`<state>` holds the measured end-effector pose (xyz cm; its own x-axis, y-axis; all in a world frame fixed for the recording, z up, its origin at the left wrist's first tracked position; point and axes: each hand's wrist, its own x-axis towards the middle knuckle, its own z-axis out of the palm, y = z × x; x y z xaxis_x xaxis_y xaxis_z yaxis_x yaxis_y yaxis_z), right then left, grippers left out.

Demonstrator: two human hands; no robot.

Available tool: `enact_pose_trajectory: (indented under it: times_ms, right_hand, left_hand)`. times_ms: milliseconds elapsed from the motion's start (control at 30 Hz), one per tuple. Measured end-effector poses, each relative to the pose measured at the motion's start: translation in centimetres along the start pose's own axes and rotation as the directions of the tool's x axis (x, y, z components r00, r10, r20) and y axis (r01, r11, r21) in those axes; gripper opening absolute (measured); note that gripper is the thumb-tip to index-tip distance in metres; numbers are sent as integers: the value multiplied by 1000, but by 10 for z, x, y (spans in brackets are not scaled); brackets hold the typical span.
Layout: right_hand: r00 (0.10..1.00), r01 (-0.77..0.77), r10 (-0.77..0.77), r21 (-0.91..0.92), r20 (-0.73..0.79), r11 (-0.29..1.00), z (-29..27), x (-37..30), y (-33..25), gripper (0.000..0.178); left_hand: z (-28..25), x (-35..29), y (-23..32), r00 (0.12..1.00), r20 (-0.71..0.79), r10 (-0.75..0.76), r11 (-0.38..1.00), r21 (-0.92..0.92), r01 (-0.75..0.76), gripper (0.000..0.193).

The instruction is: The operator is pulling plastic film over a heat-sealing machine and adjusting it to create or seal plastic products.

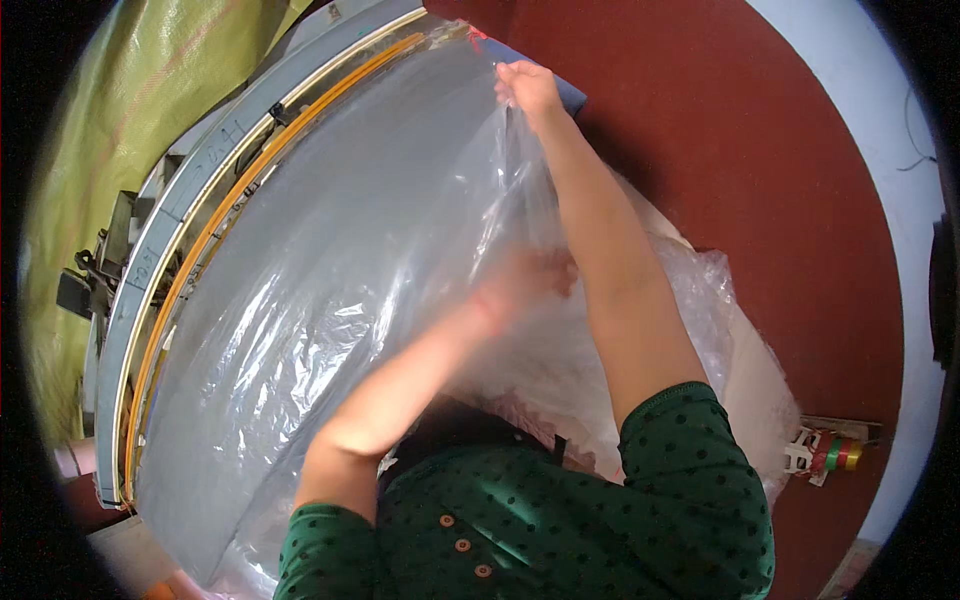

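A large sheet of clear plastic film (330, 250) spreads over the grey work surface, shiny and creased toward the near left. Up at the far end, my right hand (528, 92) is closed on the film's edge and pulls it into a fold that hangs down from the fingers. Lower down, my left hand (525, 285) is smeared by motion over the film, right of the middle. Its fingers do not show clearly, nor whether they touch the film. More crumpled clear film (690, 290) bunches beside and beneath my right arm.
Along the left runs a grey metal rail (165, 235) with handwritten marks, and beside it an orange strip (205, 235). Dark metal fittings (100, 260) jut out past the rail. A yellow-green woven sheet (120, 90) hangs at the far left. Rolls of coloured tape (835, 453) lie on the dark red floor (780, 220).
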<state>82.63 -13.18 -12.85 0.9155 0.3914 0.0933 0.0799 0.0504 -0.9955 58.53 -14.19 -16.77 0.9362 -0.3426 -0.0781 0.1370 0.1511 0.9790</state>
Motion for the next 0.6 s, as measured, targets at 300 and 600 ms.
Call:
enact_pose_trajectory:
  times_ms: [300,600]
  right_hand:
    - [994,-9,1,76,107,997,-19,6,2,18]
    - [971,109,-161,-269,-178,957,2,14,21,30]
  left_hand:
    - [6,-237,123,817,34,576,817,-34,-575,11]
    - [-2,-519,83,510,-234,828,505,-84,-859,35]
